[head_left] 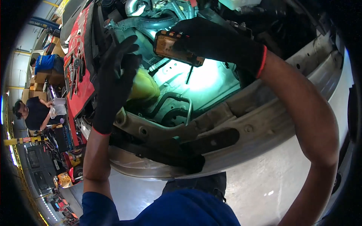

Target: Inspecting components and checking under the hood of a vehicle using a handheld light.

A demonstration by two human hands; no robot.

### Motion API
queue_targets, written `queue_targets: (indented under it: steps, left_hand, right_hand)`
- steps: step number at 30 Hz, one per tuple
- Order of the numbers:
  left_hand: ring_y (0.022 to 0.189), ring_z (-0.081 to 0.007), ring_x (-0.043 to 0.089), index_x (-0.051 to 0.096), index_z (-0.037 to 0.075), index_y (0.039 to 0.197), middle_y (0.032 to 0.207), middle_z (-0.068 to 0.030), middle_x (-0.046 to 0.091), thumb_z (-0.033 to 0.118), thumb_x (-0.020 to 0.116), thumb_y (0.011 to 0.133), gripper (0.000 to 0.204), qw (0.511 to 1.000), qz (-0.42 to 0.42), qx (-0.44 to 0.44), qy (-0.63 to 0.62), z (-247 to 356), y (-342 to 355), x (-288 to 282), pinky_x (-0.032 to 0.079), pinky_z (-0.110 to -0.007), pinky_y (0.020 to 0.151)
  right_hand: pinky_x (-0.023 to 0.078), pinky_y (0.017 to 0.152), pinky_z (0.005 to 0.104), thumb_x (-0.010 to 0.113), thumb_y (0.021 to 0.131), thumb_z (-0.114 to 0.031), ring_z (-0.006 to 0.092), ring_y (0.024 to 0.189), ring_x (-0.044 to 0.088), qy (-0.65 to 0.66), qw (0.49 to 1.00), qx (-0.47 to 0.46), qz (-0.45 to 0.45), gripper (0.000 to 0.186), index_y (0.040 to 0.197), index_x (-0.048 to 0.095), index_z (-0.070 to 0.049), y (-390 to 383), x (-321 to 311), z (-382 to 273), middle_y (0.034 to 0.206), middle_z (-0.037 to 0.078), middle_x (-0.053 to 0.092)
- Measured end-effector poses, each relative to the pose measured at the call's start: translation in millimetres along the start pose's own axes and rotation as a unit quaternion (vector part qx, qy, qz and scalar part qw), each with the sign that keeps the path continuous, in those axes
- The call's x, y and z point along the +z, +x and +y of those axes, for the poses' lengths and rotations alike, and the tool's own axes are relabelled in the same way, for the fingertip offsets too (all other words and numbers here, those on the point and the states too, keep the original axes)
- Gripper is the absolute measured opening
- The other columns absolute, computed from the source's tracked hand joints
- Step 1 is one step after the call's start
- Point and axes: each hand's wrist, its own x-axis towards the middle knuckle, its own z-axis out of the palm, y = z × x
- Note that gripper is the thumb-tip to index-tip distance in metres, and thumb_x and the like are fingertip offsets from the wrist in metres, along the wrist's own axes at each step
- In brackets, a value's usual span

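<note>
My right hand (pixel 211 39), in a black glove with a red cuff edge, grips a flat rectangular brown-and-black case (pixel 165 44) above the engine bay; its kind is not clear. Beneath the case a thin dark rod (pixel 190 74) points down. My left hand (pixel 116 79), gloved alike, is raised at the left of the bay with fingers apart and nothing visible in them. Just right of it is a yellowish plastic reservoir (pixel 145 86). Bright bluish light falls on the pale inner panel (pixel 205 81) below the case.
A bent metal pipe (pixel 188 109) and dark hoses lie low in the bay. The front crossmember (pixel 241 126) runs between my body and the bay. At left, wrenches (pixel 76 71) rest on a red cover (pixel 83 88). Farther left another person (pixel 36 113) holds a clear bag.
</note>
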Motion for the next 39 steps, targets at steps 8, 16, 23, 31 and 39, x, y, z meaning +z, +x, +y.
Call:
queue_targets:
  steps: [8, 16, 23, 31, 39]
  left_hand:
    - [0.12, -0.0197, 0.059, 0.058, -0.001, 0.133, 0.134, -0.0125, 0.06, 0.012, 0.056, 0.099, 0.036, 0.98, 0.186, 0.077, 0.002, -11.4, 6.8, -66.8, 0.048, -0.034, 0.103]
    - [0.106, -0.0289, 0.063, 0.06, 0.004, 0.123, 0.118, -0.0167, 0.064, 0.017, 0.066, 0.093, 0.034, 0.938, 0.287, 0.134, 0.142, -50.3, 8.1, -55.7, 0.051, -0.04, 0.092]
    - [0.099, -0.0383, 0.064, 0.064, 0.005, 0.118, 0.111, -0.0184, 0.065, 0.025, 0.073, 0.083, 0.041, 0.936, 0.189, 0.19, 0.23, -60.5, 3.1, -39.3, 0.052, -0.046, 0.09]
    - [0.12, -0.034, 0.06, 0.061, 0.007, 0.13, 0.128, -0.0191, 0.063, 0.022, 0.071, 0.089, 0.045, 0.978, 0.053, 0.094, 0.178, -58.7, -3.4, -40.6, 0.047, -0.043, 0.102]
    - [0.135, -0.0365, 0.046, 0.045, 0.003, 0.145, 0.147, -0.0224, 0.045, 0.033, 0.066, 0.092, 0.064, 0.935, -0.115, 0.107, 0.319, -51.6, -18.0, -2.5, 0.036, -0.046, 0.111]
  right_hand:
    - [0.057, 0.069, 0.0317, 0.069, 0.093, -0.02, 0.017, 0.086, 0.067, -0.283, 0.943, -0.172, 0.038, 0.033, 0.119, 0.064, -0.001, -6.4, -3.6, 24.7, 0.098, 0.011, 0.065]
    - [0.058, 0.075, 0.0334, 0.061, 0.099, -0.021, 0.0227, 0.088, 0.07, -0.079, 0.996, -0.022, 0.026, 0.033, 0.124, 0.057, -0.001, 3.6, 41.0, 28.6, 0.103, 0.017, 0.067]
    - [0.055, 0.081, 0.0344, 0.059, 0.099, -0.02, 0.0159, 0.096, 0.064, 0.008, 0.994, -0.066, 0.089, 0.048, 0.14, 0.044, -0.001, -8.4, 73.5, -20.4, 0.108, 0.013, 0.064]
    - [0.06, 0.079, 0.0334, 0.063, 0.097, -0.017, 0.0219, 0.093, 0.07, 0.015, 0.976, -0.125, 0.179, 0.039, 0.132, 0.056, -0.001, -15.6, -49.9, -44.9, 0.111, 0.014, 0.066]
    - [0.057, 0.076, 0.0424, 0.062, 0.093, -0.02, 0.0315, 0.084, 0.07, -0.343, 0.914, -0.203, 0.082, 0.045, 0.136, 0.055, -0.008, -46.9, -92.8, -29.4, 0.107, 0.019, 0.067]
